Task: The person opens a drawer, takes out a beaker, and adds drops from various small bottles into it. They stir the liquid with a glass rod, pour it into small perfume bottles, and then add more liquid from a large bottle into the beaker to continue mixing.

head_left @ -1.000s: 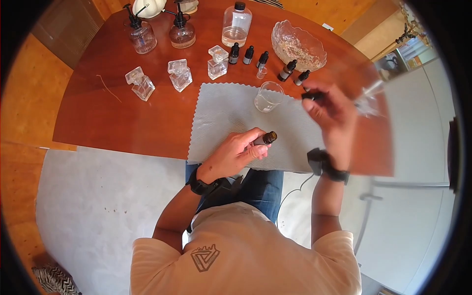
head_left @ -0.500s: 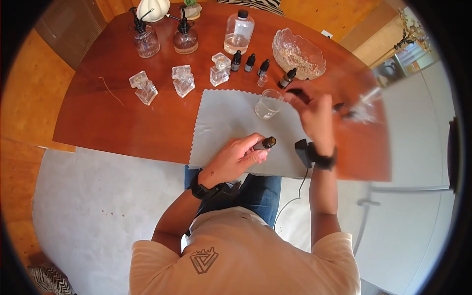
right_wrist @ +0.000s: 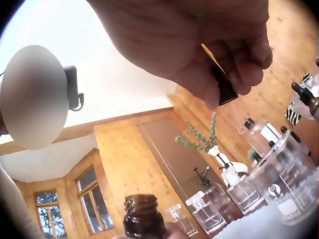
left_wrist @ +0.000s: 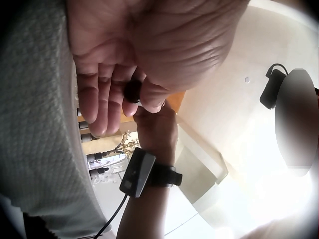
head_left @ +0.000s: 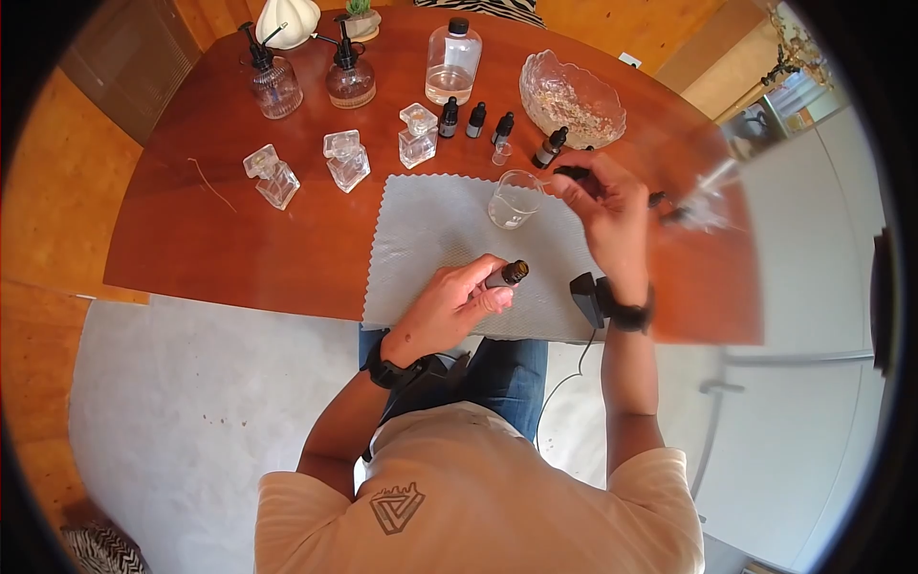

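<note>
My left hand (head_left: 449, 306) holds a small uncapped amber glass bottle (head_left: 507, 275) upright-tilted over the grey cloth, its threaded neck (right_wrist: 140, 204) showing in the right wrist view. In the left wrist view the bottle's dark base (left_wrist: 133, 91) shows between fingers and thumb. My right hand (head_left: 612, 215) pinches a black dropper cap (right_wrist: 227, 92) between thumb and fingers, beside the rim of a clear beaker (head_left: 512, 212). A thin clear glass tip (right_wrist: 240, 127) shows below the cap. The beaker has printed markings and stands at the cloth's back edge.
Behind the beaker stand several dark dropper bottles (head_left: 476, 120) and a tiny clear cup (head_left: 501, 153). Square glass perfume bottles (head_left: 347, 163), a large clear bottle (head_left: 451, 81), pump sprayers (head_left: 275, 88) and a glass bowl (head_left: 574, 100) share the wooden table. A grey cloth (head_left: 402, 230) lies in front.
My right hand has moved left with the dropper cap, from the right side of the cloth to beside the beaker's rim. My left hand keeps the bottle in nearly the same place.
</note>
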Motion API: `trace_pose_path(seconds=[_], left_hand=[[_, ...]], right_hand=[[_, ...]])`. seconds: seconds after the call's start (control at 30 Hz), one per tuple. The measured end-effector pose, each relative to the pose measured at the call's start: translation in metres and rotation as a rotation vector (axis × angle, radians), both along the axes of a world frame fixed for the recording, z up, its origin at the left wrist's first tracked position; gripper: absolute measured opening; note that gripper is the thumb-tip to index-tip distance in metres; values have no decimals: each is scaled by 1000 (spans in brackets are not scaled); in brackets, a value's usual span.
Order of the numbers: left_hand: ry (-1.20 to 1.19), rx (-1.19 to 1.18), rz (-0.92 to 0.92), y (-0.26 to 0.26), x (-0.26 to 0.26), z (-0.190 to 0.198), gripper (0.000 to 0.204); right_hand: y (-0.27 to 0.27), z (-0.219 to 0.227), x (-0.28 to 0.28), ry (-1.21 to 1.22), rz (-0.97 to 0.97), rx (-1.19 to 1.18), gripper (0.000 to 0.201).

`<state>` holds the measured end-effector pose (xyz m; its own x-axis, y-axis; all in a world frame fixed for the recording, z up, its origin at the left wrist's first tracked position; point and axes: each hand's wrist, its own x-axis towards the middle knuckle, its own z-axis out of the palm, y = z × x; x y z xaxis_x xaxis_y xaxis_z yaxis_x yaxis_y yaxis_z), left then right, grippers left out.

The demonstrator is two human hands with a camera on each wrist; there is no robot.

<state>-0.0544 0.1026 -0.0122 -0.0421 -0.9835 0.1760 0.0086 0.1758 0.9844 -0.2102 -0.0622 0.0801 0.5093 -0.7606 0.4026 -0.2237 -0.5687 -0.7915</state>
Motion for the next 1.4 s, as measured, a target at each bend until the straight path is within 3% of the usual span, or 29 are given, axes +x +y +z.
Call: trace_pose_path(seconds=[0.13, 0.23, 0.27, 0.37, 0.5, 0.63, 1.0, 1.1, 1.33, 1.4], left_hand=[[-48, 24, -6, 0, 2, 3, 29], [-32, 25, 5, -1, 1, 6, 29], [-20, 24, 6, 0, 0, 6, 29], [-12, 51, 28, 0, -1, 4, 28], [-27, 71, 29, 4, -1, 4, 28], [-1, 36, 33, -1, -2, 2, 27], [-26, 44, 40, 0, -2, 2, 27], [-60, 41, 41, -1, -2, 2, 28], [-72, 35, 57, 0, -2, 0, 30], [-52, 28, 67, 0, -3, 0, 29]], right_hand=[[17, 39, -3, -260, -65, -50, 15], [26, 34, 6, -383, -171, -245, 15], [16, 24, 8, -169, -115, -217, 15], [3, -5, 8, 160, -47, -232, 15], [14, -1, -5, -171, -57, 121, 17], [34, 8, -20, -153, 99, 292, 20], [49, 4, -24, 133, 313, 260, 16], [56, -5, -16, 105, 363, 227, 15], [58, -10, -21, 299, 210, 229, 23], [61, -8, -18, 92, 256, 187, 26]])
